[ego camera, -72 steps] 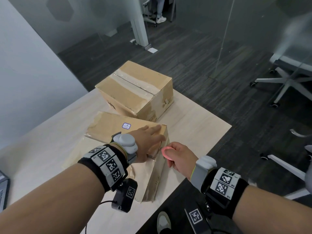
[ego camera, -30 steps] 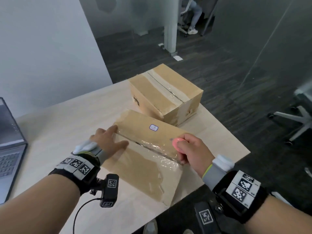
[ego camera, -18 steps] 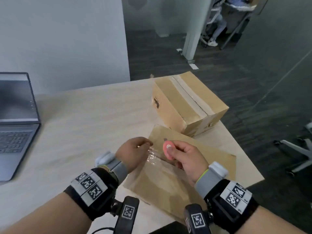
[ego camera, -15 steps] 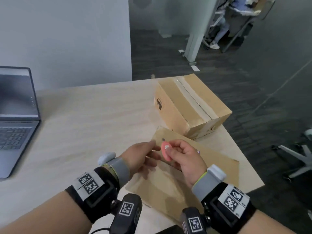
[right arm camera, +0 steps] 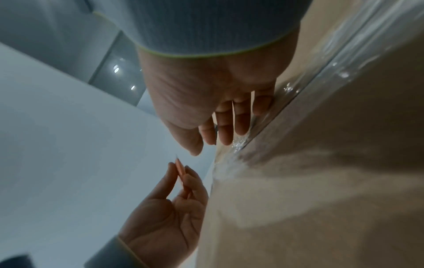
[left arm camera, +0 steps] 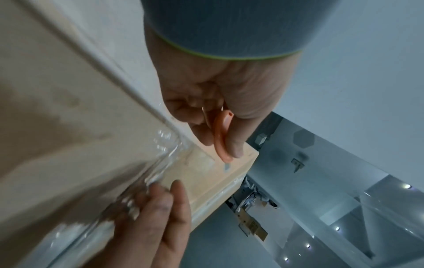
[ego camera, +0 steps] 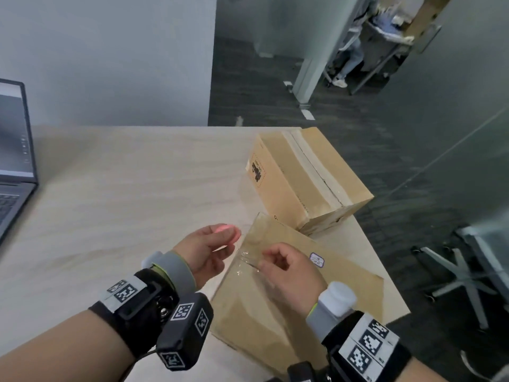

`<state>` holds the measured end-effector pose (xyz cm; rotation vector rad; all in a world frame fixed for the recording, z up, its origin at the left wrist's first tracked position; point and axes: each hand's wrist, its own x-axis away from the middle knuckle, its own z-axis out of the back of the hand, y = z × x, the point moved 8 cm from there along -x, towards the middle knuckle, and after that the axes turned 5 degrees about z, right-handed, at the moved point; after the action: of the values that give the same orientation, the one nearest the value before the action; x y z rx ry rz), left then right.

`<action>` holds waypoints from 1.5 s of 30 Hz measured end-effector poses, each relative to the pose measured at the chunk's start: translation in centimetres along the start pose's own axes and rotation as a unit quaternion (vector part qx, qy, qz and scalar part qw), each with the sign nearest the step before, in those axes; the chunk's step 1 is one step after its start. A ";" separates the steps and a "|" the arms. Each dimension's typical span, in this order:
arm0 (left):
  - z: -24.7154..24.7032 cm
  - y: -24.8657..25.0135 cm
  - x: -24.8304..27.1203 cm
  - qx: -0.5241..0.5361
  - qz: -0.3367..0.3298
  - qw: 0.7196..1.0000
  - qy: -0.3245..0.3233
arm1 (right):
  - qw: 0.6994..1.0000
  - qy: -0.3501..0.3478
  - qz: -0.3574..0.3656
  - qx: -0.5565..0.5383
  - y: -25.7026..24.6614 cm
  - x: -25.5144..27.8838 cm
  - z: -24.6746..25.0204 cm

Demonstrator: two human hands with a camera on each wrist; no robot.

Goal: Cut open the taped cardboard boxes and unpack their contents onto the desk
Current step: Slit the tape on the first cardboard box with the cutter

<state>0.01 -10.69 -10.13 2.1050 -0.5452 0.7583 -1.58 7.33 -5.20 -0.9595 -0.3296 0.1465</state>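
A flat cardboard box point(ego camera: 303, 304) lies at the desk's near right corner, with clear tape point(ego camera: 243, 256) crinkled along its seam. My left hand point(ego camera: 230, 239) hovers just left of the box. It pinches a small round pink cutter point(ego camera: 227, 231) between thumb and fingers, and the cutter point(left arm camera: 221, 137) shows edge-on in the left wrist view. My right hand point(ego camera: 261, 264) rests on the box top, its curled fingers pinching the loosened tape point(right arm camera: 238, 145) at the seam's end. A taller taped box point(ego camera: 303, 172) stands behind, touching the flat one.
An open laptop point(ego camera: 13, 166) sits at the far left of the light wooden desk point(ego camera: 124, 188). The desk's right edge runs close beside both boxes. An office chair base point(ego camera: 462, 274) stands on the dark floor to the right. A person point(ego camera: 349, 51) sits far behind glass.
The pink cutter has passed from my right hand to my left. My right hand, now free of it, has dropped onto the flat box and taken hold of the tape. The view has swung left.
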 end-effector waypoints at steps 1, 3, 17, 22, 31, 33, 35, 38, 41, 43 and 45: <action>1.1 0.4 -0.2 -0.030 -0.008 0.999 0.025 | 0.999 -0.023 0.009 0.036 -0.1 0.1 -0.4; 2.4 0.9 -0.4 -0.093 -0.021 0.994 0.061 | 0.986 -0.067 0.032 0.148 -0.4 0.2 -1.1; 3.2 0.9 -0.9 -0.223 -0.030 0.972 0.073 | 0.904 -0.216 -0.036 0.368 -1.4 -1.5 -4.2; 2.7 1.6 -0.6 -0.242 -0.032 0.967 0.064 | 0.916 -0.224 -0.050 0.331 -0.8 -2.2 -4.5; 1.4 2.4 -0.1 -0.335 -0.037 0.938 0.076 | 0.932 -0.195 -0.042 0.303 -0.1 -2.7 -4.5; 1.2 2.5 0.0 -0.340 -0.035 0.937 0.075 | 0.933 -0.196 -0.043 0.300 0.0 -2.7 -4.5; 1.2 2.4 0.1 -0.344 -0.024 0.937 0.063 | 0.934 -0.194 -0.041 0.296 0.0 -2.6 -4.5; 1.4 2.0 0.2 -0.331 -0.005 0.943 0.041 | 0.937 -0.189 -0.039 0.290 -0.1 -2.5 -4.4; 1.6 1.8 0.2 -0.329 -0.004 0.944 0.039 | 0.935 -0.188 -0.036 0.300 -0.3 -2.5 -4.4; 1.5 1.8 0.1 -0.334 -0.010 0.941 0.043 | 0.934 -0.188 -0.036 0.301 -0.4 -2.5 -4.4; 1.3 1.9 0.0 -0.340 -0.011 0.939 0.042 | 0.934 -0.187 -0.038 0.301 -0.3 -2.4 -4.4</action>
<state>-0.78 -12.82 -9.71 1.4273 -0.6270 0.5376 -2.38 3.04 -7.76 -0.3030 -0.6281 0.3402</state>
